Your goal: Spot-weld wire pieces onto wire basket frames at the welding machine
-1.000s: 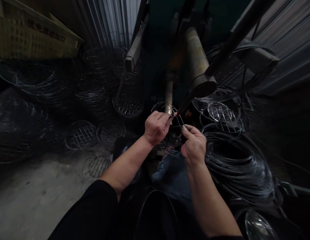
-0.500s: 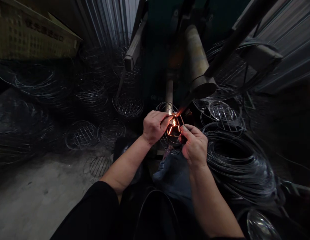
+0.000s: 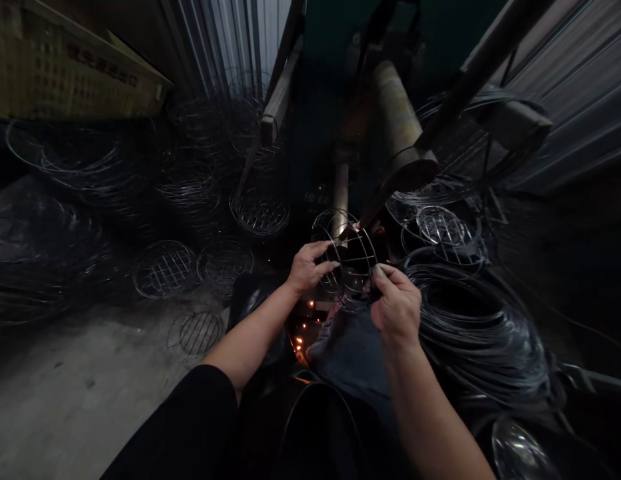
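A round wire basket frame (image 3: pixel 351 248) stands on edge under the tip of a welding machine's upper arm (image 3: pixel 390 180). My left hand (image 3: pixel 306 267) grips the frame's left rim with curled fingers. My right hand (image 3: pixel 397 303) pinches the frame's lower right rim between thumb and fingers. Small orange sparks (image 3: pixel 300 343) lie low between my forearms. A blue cloth (image 3: pixel 350 347) covers my lap below the frame.
Finished wire baskets (image 3: pixel 166 268) are piled across the floor on the left and behind. A large coil of wire rings (image 3: pixel 470 327) lies at the right. A cardboard box (image 3: pixel 65 73) stands at the upper left. Bare concrete floor (image 3: pixel 65 393) shows at the lower left.
The bright glow at the weld point has gone out and sparks have dropped low. My left hand has slid down from the top of the frame to its left rim.
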A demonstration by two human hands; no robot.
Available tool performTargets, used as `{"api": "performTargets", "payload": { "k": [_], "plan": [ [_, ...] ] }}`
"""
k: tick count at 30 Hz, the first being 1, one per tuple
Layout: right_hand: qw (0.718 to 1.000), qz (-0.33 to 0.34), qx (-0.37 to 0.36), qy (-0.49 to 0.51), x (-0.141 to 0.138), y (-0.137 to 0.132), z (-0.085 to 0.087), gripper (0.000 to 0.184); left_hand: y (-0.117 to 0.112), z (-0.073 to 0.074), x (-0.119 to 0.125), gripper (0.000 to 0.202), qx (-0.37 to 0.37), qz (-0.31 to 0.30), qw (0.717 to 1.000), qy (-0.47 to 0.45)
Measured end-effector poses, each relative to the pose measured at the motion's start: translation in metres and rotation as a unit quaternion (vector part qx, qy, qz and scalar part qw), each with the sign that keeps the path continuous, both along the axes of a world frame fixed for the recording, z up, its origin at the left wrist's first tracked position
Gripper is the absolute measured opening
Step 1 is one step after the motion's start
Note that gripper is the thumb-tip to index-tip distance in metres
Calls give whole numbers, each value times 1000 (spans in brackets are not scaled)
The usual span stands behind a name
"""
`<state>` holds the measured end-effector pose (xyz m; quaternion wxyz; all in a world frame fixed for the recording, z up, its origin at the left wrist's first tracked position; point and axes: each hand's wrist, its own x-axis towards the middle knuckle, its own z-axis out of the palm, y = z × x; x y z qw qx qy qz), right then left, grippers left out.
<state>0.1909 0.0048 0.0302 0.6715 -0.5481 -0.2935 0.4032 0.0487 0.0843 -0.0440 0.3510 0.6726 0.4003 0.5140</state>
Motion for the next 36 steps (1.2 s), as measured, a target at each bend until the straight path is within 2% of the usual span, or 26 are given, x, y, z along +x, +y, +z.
{"api": "performTargets", "payload": {
  "k": [3, 9, 15, 18, 21, 24, 27, 31, 36],
  "plan": [
    [1000, -2, 5, -6, 0, 12, 7, 23, 3, 2, 1, 41, 3, 32, 999, -1],
    [1000, 15, 13, 2, 0, 22, 7, 25, 7, 1, 4, 41, 16, 52, 999, 5],
    [996, 77, -15, 33, 23, 1, -7, 33, 3, -1, 2, 37, -7, 41, 998, -42],
    [995, 93, -19, 31, 32, -10, -10, 31, -1, -3, 4, 41, -37, 29, 997, -69],
    [997, 76, -1, 4, 28, -8, -1, 25, -4, -4, 8, 46, -97, 20, 988, -115],
    [998, 52, 11, -38, 20, 8, 14, 20, -2, 0, 12, 46, -153, 23, 975, -157],
    [997, 42, 30, -60, 15, 27, 22, 18, 4, 4, 12, 46, -175, 35, 969, -171],
    [997, 36, 34, -57, 15, 41, 20, 19, 8, 6, 11, 44, -188, 47, 967, -166],
    [997, 65, 3, -42, 23, 33, 17, 24, 6, 4, 11, 41, -183, 35, 968, -166]
  ]
}}
